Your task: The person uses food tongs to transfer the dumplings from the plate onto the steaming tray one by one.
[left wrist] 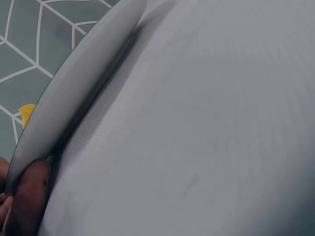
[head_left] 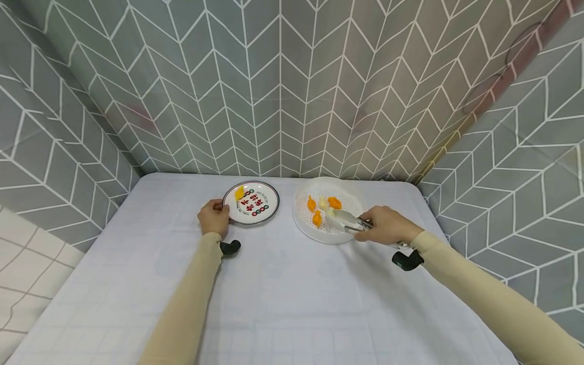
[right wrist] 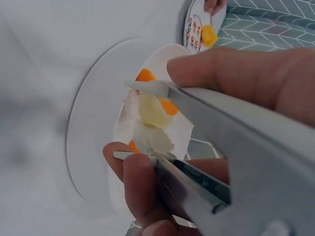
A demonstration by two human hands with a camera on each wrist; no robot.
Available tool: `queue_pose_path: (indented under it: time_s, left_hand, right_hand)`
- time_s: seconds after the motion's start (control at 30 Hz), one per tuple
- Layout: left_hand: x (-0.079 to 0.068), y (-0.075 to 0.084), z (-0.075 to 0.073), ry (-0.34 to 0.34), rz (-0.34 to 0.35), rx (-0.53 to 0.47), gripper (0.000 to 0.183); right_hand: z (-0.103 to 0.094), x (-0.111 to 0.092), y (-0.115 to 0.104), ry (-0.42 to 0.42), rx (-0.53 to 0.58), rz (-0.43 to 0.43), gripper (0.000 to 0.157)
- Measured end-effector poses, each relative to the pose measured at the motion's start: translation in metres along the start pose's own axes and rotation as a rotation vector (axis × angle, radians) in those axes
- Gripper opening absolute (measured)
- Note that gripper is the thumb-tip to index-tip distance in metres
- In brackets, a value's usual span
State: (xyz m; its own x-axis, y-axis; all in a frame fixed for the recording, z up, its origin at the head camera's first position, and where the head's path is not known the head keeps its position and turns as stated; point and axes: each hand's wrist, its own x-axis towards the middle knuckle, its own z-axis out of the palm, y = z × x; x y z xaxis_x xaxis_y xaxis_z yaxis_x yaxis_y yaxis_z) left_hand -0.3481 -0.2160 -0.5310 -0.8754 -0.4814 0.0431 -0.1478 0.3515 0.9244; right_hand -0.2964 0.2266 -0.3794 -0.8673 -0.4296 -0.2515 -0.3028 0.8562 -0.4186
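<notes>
While the left hand (head_left: pixel 214 218) pinches the plate (head_left: pixel 243 216) at nine o'clock, the right hand (head_left: pixel 387 224) grips parted tongs (head_left: pixel 348 217) by a pale piece (right wrist: pixel 153 111); picking up apparently needs squeezing next.

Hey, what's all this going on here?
A person's left hand holds the rim of a round white plate with red lettering, which bears one small yellow piece. The right hand holds silver metal tongs over a round white perforated tray, their tips apart near pale yellow pieces; orange pieces lie there too.
</notes>
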Motion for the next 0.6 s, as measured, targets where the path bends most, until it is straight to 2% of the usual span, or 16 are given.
queue_pose_path:
  time_s: [0.17, 0.37, 0.6]
  left_hand:
    - [0.001, -0.001, 0.0, -0.019, -0.032, -0.008, 0.034]
    - [0.003, -0.002, 0.002, -0.002, -0.036, -0.001, 0.033]
    - [0.005, -0.003, 0.001, 0.013, -0.01, -0.007, 0.031]
  right_hand:
    - [0.002, 0.011, 0.003, -0.066, -0.014, 0.021, 0.053]
    - [0.002, 0.02, 0.006, -0.103, -0.035, 0.055, 0.06]
    - [0.003, 0.023, 0.007, -0.115, -0.029, 0.059, 0.048]
